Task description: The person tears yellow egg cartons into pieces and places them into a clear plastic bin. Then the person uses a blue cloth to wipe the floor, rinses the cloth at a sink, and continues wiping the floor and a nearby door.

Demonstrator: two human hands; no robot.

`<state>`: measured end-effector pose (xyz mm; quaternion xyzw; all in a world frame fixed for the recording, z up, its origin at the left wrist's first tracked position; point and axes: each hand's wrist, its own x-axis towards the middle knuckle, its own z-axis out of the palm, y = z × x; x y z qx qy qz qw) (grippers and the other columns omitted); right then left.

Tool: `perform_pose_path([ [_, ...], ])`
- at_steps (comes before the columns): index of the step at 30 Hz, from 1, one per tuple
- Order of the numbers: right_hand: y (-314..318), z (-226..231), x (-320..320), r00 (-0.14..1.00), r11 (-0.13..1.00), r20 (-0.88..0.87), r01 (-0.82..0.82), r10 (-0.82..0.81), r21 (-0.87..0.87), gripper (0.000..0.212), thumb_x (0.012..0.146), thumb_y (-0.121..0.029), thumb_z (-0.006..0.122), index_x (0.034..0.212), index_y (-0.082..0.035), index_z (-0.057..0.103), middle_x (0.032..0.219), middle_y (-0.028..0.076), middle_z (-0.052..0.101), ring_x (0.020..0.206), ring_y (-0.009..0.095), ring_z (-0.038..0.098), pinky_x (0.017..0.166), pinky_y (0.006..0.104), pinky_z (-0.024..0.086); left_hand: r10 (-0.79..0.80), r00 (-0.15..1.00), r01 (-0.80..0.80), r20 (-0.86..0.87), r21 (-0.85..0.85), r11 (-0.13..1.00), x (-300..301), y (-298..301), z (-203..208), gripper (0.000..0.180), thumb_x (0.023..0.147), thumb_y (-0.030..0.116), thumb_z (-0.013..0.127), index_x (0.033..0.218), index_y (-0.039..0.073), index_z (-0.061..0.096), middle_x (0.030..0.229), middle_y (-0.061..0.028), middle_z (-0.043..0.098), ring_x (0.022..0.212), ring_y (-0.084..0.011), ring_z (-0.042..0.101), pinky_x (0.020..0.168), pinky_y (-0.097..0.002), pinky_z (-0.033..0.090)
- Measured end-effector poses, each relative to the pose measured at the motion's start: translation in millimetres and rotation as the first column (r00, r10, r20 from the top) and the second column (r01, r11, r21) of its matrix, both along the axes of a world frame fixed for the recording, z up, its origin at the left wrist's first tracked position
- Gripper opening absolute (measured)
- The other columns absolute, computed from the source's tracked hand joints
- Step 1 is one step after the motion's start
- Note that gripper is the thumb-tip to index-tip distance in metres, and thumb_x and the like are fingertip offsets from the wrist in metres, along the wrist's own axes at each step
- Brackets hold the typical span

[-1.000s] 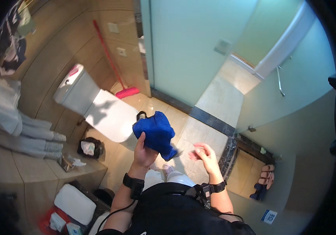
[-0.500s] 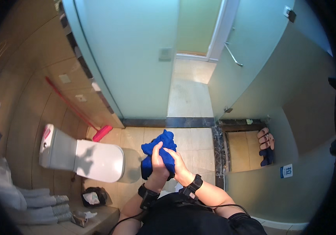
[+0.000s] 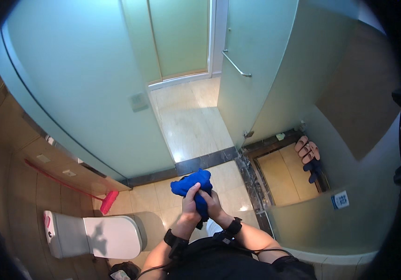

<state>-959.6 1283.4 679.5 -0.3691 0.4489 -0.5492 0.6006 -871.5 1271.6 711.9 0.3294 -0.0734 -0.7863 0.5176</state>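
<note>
A bunched blue cloth (image 3: 193, 183) is clasped between my two hands in front of my body, above the tiled floor. On its left side, my left hand (image 3: 191, 203) has its fingers wrapped round it, thumb on top. From the right, my right hand (image 3: 213, 205) closes on the same cloth, and its thumb lies near the left one. Folds hang down between the palms, and most of my fingertips are hidden behind the fabric. Both wrists carry black straps with small devices.
A white toilet (image 3: 112, 236) with its lid down stands at left, a pink-headed broom (image 3: 109, 202) beyond it. Ahead, a frosted glass panel (image 3: 84, 93) borders an open doorway with a dark sill (image 3: 205, 160). On the right are a glass door with a handle (image 3: 236, 64) and slippers (image 3: 307, 150).
My view has turned to the right and forward, so the toilet sits lower and more doorway shows. Both hands still grip the blue cloth, which looks more tightly bunched.
</note>
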Motion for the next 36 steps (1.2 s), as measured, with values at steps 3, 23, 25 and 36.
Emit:
perform_pose_path([
  [3,-40.8,1.1,-36.6,0.971,0.994,-0.240,-0.009,-0.017,-0.109,0.037,0.091,-0.033,0.055,0.101,0.002,0.062,0.090,0.017,0.067,0.084,0.020,0.064,0.073,0.0327,0.049,-0.101,0.990,0.109,0.099,-0.072,0.991,-22.2,-46.9,4.7,0.034,0.088,0.022,0.059,0.116,0.004,0.056,0.105,-0.0094,0.062,0.097,-0.0218,0.060,0.089,-0.0365,0.048],
  [23,-327.9,-5.2,-199.2,0.999,0.996,0.018,-0.033,0.035,-0.086,0.035,0.086,-0.014,0.059,0.119,-0.004,0.049,0.107,0.006,0.059,0.097,0.015,0.055,0.086,0.0293,0.043,-0.172,0.971,0.148,-0.167,-0.148,0.978,-81.4,-357.6,-16.7,0.038,0.080,0.007,0.053,0.118,0.001,0.055,0.117,-0.0132,0.060,0.109,-0.0260,0.056,0.100,-0.0412,0.040],
  [25,-368.9,12.8,-194.9,0.995,0.993,0.038,-0.093,0.096,-0.067,0.027,0.085,-0.010,0.059,0.110,-0.004,0.049,0.101,0.004,0.057,0.092,0.010,0.053,0.083,0.0264,0.042,-0.148,0.989,0.143,-0.021,-0.146,0.979,-68.3,-403.5,-30.4,0.039,0.086,0.017,0.056,0.122,0.001,0.052,0.117,-0.0130,0.060,0.108,-0.0258,0.057,0.100,-0.0410,0.040],
  [36,-594.6,62.5,-144.3,0.951,0.934,-0.241,0.103,-0.193,-0.342,0.027,0.085,-0.022,0.053,0.100,0.000,0.054,0.099,0.010,0.056,0.092,0.019,0.052,0.085,0.0329,0.041,-0.250,0.965,0.259,0.078,-0.144,0.955,-131.4,-616.8,21.5,0.042,0.090,0.035,0.058,0.112,-0.001,0.055,0.105,-0.0128,0.063,0.094,-0.0206,0.062,0.085,-0.0328,0.050],
])
